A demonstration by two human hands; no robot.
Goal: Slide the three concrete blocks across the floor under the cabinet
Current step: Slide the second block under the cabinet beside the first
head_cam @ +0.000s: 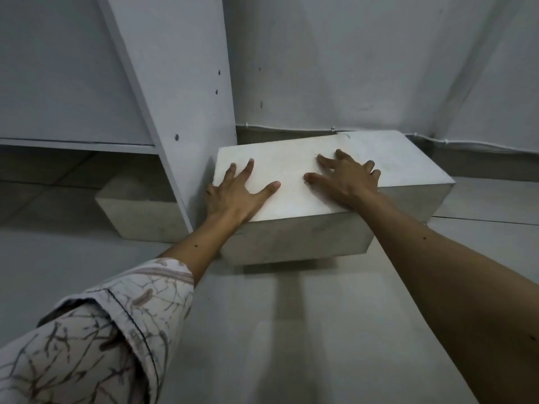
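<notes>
Pale grey rectangular concrete block (294, 185) sitting on the grey floor (262, 330), outside the cabinet, its left end just beside the grey upright cabinet side panel (186, 112). Both hands flat on its top face: left hand (236, 191) near the left edge, fingers splayed and straight, heel hanging over the near-left corner; right hand (347, 179) further right, fingers spread and straight, palm down. No curl round any edge, so pressing rather than gripping. Second pale concrete block (393, 158) lying behind and right of the right hand, touching or nearly touching the first one; seam between them visible, contact not certain. Third, smaller-looking grey concrete block (140, 211) left of the left hand, beyond the side panel, already partly under the cabinet's bottom shelf (75, 145). Thin white cable (452, 141) running along the wall base beyond the hands. Patterned sleeve (87, 330) on the left arm only. Judged step: one block roughly in place, second one under the palms about to be pushed. Side panel stands right in the leftward path, so a straight shove left looks blocked. Next move probably calls for dragging the block toward the body to clear the panel's front edge, then steering left and in under the shelf. Flat palms give downward friction only; likely needs weight on the hands, or a shift to the right end face to push.
</notes>
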